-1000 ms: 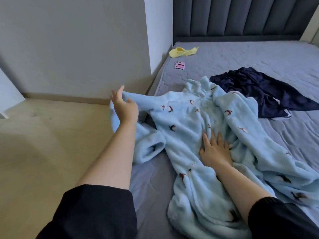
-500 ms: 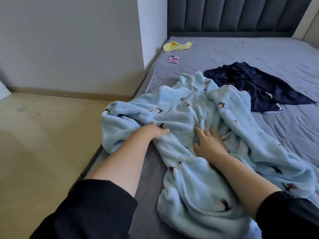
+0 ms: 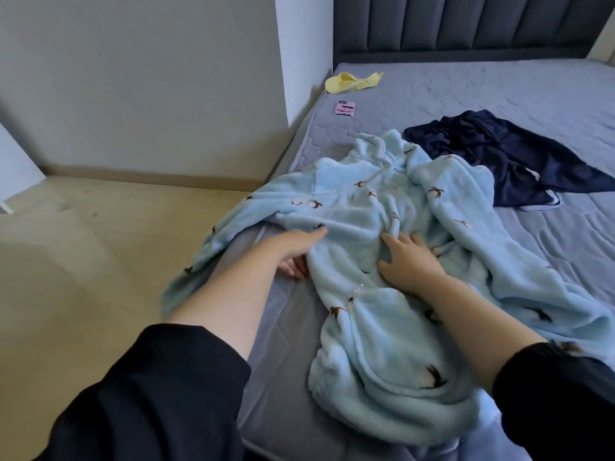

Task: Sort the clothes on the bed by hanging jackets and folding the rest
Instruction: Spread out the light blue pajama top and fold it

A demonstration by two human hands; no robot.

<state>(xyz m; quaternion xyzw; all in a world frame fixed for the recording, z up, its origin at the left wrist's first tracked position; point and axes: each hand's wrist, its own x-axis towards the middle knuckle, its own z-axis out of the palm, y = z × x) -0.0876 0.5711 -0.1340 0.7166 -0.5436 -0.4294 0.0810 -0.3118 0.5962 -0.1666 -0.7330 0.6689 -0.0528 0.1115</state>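
Note:
A light blue fleece garment [image 3: 376, 211] printed with small dark birds lies spread and rumpled across the near part of the bed [image 3: 482, 91]. One sleeve trails off the bed's left edge. My left hand [image 3: 294, 249] is at the garment's left side edge, thumb on top and fingers tucked under the fabric, pinching it. My right hand [image 3: 407, 261] lies flat on the middle of the garment with fingers spread, pressing it down. A dark navy garment [image 3: 499, 154] lies crumpled beyond the blue one, touching it. Farther back lies a small yellow garment [image 3: 349, 83].
A pink phone [image 3: 345, 108] lies near the bed's left edge, behind the blue garment. A dark padded headboard [image 3: 466, 24] closes the far end. A grey wall [image 3: 149, 78] and pale wooden floor [image 3: 83, 261] are to the left.
My left hand let go of the raised sleeve, which now lies over the bed's edge, and came in to the garment's side edge. My right hand stayed pressing the middle.

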